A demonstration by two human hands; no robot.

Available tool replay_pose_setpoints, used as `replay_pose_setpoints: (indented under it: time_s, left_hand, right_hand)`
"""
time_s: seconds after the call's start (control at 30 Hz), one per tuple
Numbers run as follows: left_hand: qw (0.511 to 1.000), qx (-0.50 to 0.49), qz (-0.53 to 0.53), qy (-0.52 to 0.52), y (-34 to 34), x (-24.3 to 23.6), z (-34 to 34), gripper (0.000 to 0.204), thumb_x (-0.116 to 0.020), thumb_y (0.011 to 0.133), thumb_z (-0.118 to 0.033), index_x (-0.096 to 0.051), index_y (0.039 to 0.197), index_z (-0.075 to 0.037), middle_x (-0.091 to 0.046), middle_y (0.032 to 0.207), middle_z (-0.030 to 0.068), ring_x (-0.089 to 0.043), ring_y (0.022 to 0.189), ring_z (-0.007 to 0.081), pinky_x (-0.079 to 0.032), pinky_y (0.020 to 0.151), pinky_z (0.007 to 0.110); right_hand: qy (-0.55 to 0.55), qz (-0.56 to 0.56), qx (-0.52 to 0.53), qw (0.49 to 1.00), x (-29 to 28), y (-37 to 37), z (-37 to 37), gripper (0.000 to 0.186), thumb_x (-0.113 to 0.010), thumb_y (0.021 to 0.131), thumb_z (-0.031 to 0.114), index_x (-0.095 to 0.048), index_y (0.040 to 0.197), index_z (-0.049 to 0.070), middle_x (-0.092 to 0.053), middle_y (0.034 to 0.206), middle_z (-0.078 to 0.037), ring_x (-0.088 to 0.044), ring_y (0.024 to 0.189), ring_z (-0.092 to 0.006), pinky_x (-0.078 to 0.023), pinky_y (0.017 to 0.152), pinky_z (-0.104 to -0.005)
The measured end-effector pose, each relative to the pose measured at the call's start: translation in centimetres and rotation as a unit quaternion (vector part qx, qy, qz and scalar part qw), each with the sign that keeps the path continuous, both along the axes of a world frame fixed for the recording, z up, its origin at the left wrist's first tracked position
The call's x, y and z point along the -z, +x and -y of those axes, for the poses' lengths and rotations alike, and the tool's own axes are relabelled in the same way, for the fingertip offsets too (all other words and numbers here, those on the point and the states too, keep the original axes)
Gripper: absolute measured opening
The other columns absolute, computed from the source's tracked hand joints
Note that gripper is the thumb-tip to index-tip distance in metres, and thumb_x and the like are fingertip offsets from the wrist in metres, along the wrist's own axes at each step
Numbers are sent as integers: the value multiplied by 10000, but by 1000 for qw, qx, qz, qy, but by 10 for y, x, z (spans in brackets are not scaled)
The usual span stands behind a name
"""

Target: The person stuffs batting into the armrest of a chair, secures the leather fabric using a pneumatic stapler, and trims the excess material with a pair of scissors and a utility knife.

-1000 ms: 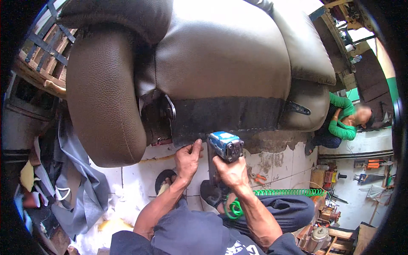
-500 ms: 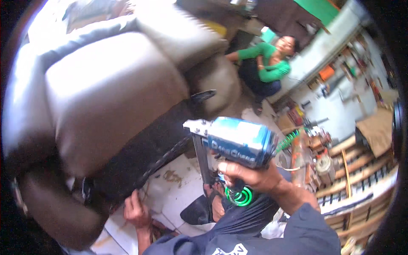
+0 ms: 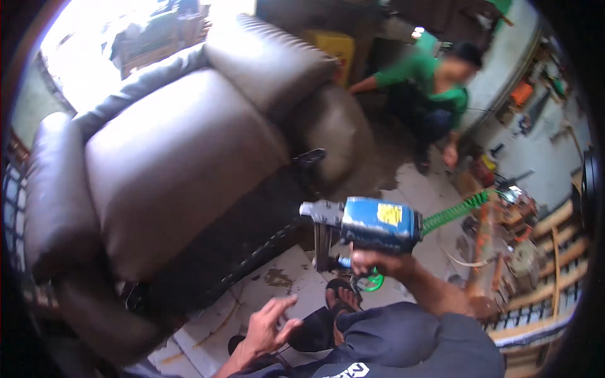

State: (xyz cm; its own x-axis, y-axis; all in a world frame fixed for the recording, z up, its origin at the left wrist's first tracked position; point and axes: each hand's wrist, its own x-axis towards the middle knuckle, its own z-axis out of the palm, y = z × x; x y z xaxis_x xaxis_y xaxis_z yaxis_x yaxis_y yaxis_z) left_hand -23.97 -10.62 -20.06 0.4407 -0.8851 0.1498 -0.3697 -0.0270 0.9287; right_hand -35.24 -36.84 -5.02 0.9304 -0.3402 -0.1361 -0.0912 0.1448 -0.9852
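My right hand (image 3: 373, 259) is wrapped round the handle of a blue pneumatic staple gun (image 3: 378, 230). The gun's metal nose points left, toward the sofa, and stands apart from it. A green coiled air hose (image 3: 463, 211) runs off to the right behind the gun. My left hand (image 3: 270, 324) is raised over the tiles with its fingers apart, holding nothing. To the left lies a brown leather sofa (image 3: 183, 157), tilted, with black fabric (image 3: 220, 252) along its lower front and a dark lever-like piece (image 3: 309, 157) sticking out by its right arm.
A co-worker in a green top (image 3: 435, 82) squats beyond the sofa's right end, one arm reaching toward it. At the right are a cluttered orange-brown bench (image 3: 488, 239), a slatted wooden frame (image 3: 554, 264) and tools hung on the wall. My sandalled foot (image 3: 343, 296) rests on white tiles.
My left hand has come away from the sofa's lower edge and moved right, its fingers opening. The staple gun has shifted slightly right and down in view. The co-worker has lowered one arm.
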Motion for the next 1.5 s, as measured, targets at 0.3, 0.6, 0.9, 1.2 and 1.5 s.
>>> replay_pose_setpoints:
  time_s: [0.3,0.6,0.9,1.2,1.5]
  left_hand:
    - [993,-79,86,32,1,-29,73,639,-826,828,-329,-530,1260,37,-686,1008,208,-702,883,348,-563,766,411]
    - [990,-113,62,53,-16,-10,113,451,-790,813,-444,-596,726,-45,-604,543,136,-637,466,300,-505,475,409]
    - [961,-127,232,76,-7,-1,101,618,-648,898,-585,-624,609,-40,-554,459,166,-599,390,303,-474,400,397]
    - [970,-36,190,143,19,21,37,359,-628,970,-395,-773,900,-75,-720,775,148,-695,657,320,-549,580,417]
    - [943,112,-306,60,-10,40,71,563,-741,885,-507,-649,1121,-4,-694,952,86,-654,917,189,-527,783,362]
  right_hand:
    - [371,45,-43,927,80,6,1,365,-574,886,144,-557,1207,-30,-435,612,-5,-480,563,-130,-464,647,-339]
    - [366,-38,111,923,81,-22,14,229,-536,883,139,-522,667,65,-430,585,-20,-483,547,-171,-458,646,-363]
    - [328,-50,147,932,87,-9,5,279,-547,842,204,-485,598,84,-420,554,-28,-475,517,-183,-461,593,-372]
    - [156,-15,194,968,78,-31,43,387,-547,878,169,-602,1189,-55,-452,564,-3,-464,451,-141,-464,501,-322]
    - [316,-5,19,948,107,-33,18,316,-686,883,102,-605,1164,-17,-609,729,-56,-596,590,-149,-514,591,-315]
